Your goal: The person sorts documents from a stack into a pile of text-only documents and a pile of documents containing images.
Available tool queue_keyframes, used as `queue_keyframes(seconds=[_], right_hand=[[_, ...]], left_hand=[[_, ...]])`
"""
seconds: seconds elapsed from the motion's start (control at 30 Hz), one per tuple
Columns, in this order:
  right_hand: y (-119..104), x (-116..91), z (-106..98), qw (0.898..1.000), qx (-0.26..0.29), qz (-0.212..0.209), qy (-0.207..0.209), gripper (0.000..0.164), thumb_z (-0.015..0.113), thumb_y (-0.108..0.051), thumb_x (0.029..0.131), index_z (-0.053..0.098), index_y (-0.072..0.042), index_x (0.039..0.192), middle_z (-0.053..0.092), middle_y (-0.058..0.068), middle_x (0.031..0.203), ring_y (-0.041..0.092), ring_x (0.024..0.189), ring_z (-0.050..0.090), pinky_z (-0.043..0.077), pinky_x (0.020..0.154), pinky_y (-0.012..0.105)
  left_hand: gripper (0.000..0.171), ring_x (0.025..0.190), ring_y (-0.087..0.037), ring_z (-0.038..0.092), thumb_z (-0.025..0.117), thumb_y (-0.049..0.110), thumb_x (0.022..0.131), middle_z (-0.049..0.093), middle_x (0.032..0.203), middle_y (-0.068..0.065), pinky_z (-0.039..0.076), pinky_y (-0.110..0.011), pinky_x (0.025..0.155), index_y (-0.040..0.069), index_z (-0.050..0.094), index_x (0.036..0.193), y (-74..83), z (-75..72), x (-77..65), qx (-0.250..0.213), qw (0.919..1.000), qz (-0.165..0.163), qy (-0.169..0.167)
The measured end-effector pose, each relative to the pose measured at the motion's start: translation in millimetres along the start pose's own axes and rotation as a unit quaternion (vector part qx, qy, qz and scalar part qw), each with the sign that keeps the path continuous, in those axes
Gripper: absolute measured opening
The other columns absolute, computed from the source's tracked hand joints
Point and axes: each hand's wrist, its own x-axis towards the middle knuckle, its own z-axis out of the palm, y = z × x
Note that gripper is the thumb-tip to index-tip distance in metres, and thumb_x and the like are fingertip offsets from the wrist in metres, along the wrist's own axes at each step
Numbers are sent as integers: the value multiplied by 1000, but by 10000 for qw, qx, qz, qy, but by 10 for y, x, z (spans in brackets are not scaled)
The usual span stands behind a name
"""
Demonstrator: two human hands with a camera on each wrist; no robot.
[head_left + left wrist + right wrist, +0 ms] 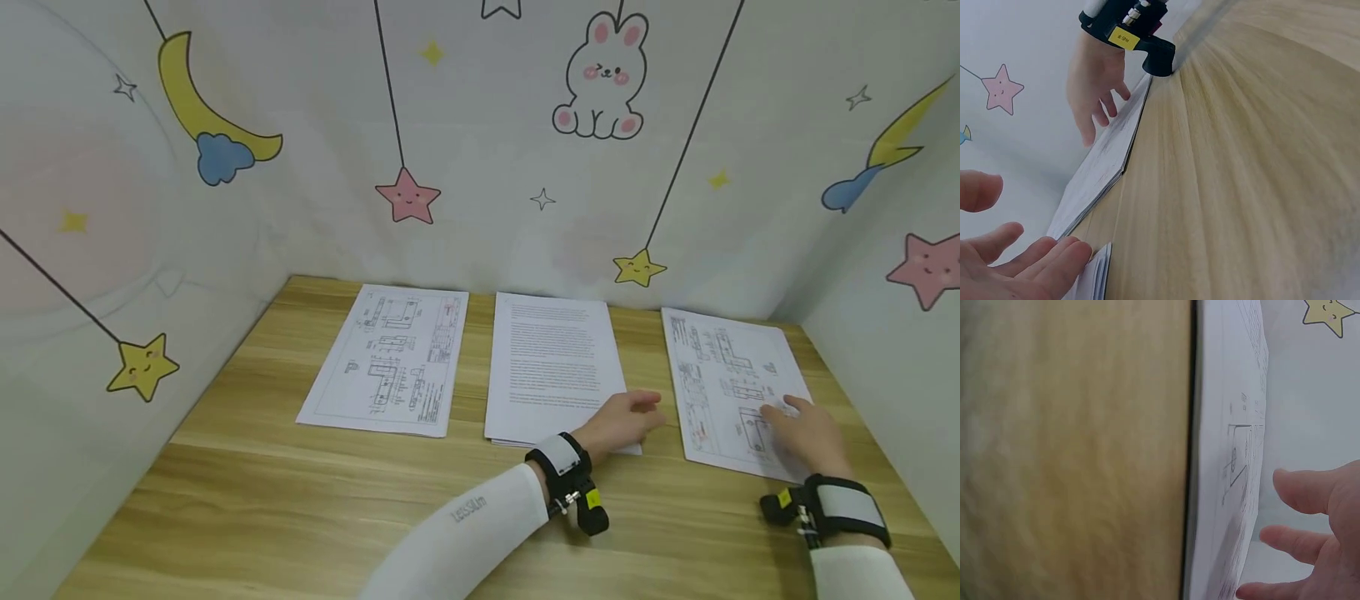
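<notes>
Three stacks of printed paper lie on the table. The right stack (pixel 720 392) shows technical drawings, and my right hand (pixel 813 435) hovers over its lower right part, fingers loosely spread and holding nothing. A middle stack (pixel 551 358) carries lines of text. Over its lower right corner is my left hand (pixel 621 422), its fingers relaxed and empty, pointing toward the right stack. The left stack (pixel 393 358), also with drawings, lies apart from both hands. In the right wrist view the thumb and fingers (pixel 1304 490) stand off the drawing sheet (pixel 1229 456).
The wooden table (pixel 300 500) extends in front of the stacks. A pale cloth wall (pixel 480 108) with cartoon stars, a moon and a rabbit encloses the back and sides. Each wrist wears a strapped camera, the left one (pixel 592 510) low over the table.
</notes>
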Motion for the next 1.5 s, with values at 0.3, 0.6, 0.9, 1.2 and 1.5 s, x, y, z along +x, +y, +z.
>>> queue_keyframes(seconds=[0.3, 0.6, 0.9, 1.2, 1.5], right_hand=[[52, -13, -33, 9992, -59, 386, 42, 73, 43, -36, 101, 20, 13, 150, 21, 43, 150, 60, 136, 24, 30, 108, 70], [4, -96, -88, 9990, 95, 431, 61, 70, 42, -38, 100, 30, 12, 147, 27, 43, 148, 60, 133, 28, 32, 105, 68], [-21, -84, -70, 9964, 293, 687, 398, 62, 40, -33, 101, 37, 11, 144, 34, 41, 145, 53, 124, 38, 38, 99, 62], [-34, -101, -48, 9941, 401, 637, 780, 56, 42, -29, 100, 45, 11, 138, 41, 39, 139, 47, 111, 44, 41, 89, 58], [-43, -145, -34, 9931, 600, 506, 868, 53, 42, -26, 100, 46, 12, 136, 39, 40, 141, 50, 116, 40, 37, 94, 62]], left_hand=[[49, 113, -22, 65, 61, 17, 95, 67, 125, -9, 53, -38, 99, 4, 52, 141, -34, 165, 105, -1473, 9884, -374, -47], [57, 118, -29, 63, 61, 9, 93, 64, 127, -16, 48, -44, 106, -4, 42, 146, -58, 284, 208, -2598, 9611, -881, -308], [55, 117, -30, 63, 57, 6, 96, 66, 122, -16, 48, -47, 106, -3, 40, 147, -63, 294, 237, -2828, 9530, -1030, -356], [49, 90, -17, 64, 59, 9, 94, 68, 105, -9, 56, -31, 79, 0, 50, 141, -30, 331, 238, -2381, 9654, -1029, -279], [30, 83, -20, 65, 58, 10, 96, 71, 100, -12, 56, -36, 77, 2, 63, 124, 28, 398, 240, -1917, 9776, -842, 197]])
